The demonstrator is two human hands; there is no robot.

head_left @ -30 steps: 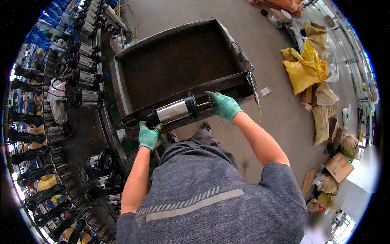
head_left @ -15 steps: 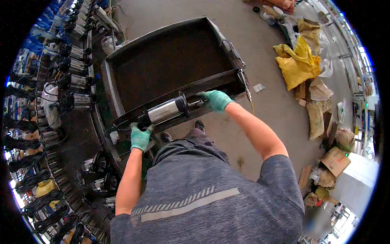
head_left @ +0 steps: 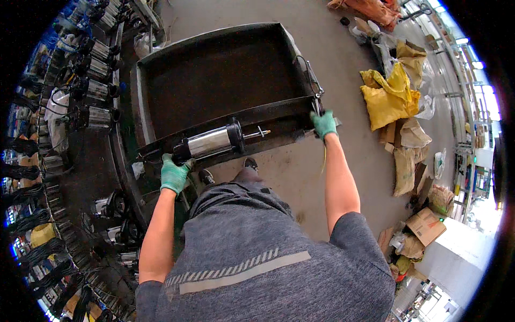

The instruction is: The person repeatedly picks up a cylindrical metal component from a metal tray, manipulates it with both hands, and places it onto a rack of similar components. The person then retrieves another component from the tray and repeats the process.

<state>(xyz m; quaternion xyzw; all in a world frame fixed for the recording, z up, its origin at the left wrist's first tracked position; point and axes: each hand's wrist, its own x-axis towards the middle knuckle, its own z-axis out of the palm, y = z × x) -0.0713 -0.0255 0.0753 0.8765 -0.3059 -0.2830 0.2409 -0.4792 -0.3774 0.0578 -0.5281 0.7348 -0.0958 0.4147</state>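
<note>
A cylindrical motor (head_left: 209, 142) with a shiny steel body and black ends lies across the near ledge of a dark metal tray (head_left: 138, 102). Its thin shaft, with a brass-coloured tip, points right. My left hand (head_left: 175, 175), in a green glove, is closed round the motor's black left end. At the tray's right corner, my gloved right hand (head_left: 324, 124) is closed on a slim metal tool (head_left: 317, 103) with a thin yellow hose hanging below. The glove covers part of this tool, and its exact kind cannot be made out.
Rows of similar motors (head_left: 99, 94) with black cables line the left side. On the floor to the right lie a yellow sack (head_left: 389, 102), brown sacks (head_left: 405, 172) and a cardboard box (head_left: 425, 225). My shoes (head_left: 206, 177) stand just below the tray.
My right hand has left the motor's shaft and moved right to the metal tool at the tray's corner. The shaft tip is now uncovered. My left hand stays on the motor's left end.
</note>
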